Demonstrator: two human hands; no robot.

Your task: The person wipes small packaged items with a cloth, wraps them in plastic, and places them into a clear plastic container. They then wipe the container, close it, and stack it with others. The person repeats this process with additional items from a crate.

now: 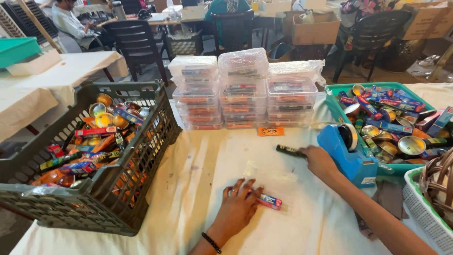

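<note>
Small pink-and-blue packet point(269, 201) lies on the white tablecloth point(198, 160) under the fingertips of the left hand point(237, 208), which rests flat and spread — part of the packet is hidden beneath those fingers. Right hand point(320, 160) reaches out and pinches one end of a dark slim stick point(289, 151) just beside the blue tape dispenser point(349, 156). A clear plastic bag point(271, 177) between the hands is hard to make out — its edges blur into the cloth.

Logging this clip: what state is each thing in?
Left hand: flat on a small pink box.
Right hand: touching a dark stick.
Grey crate: full.
Clear boxes: stacked, closed.
Tape dispenser: upright, loaded.
Green tray: full.
</note>
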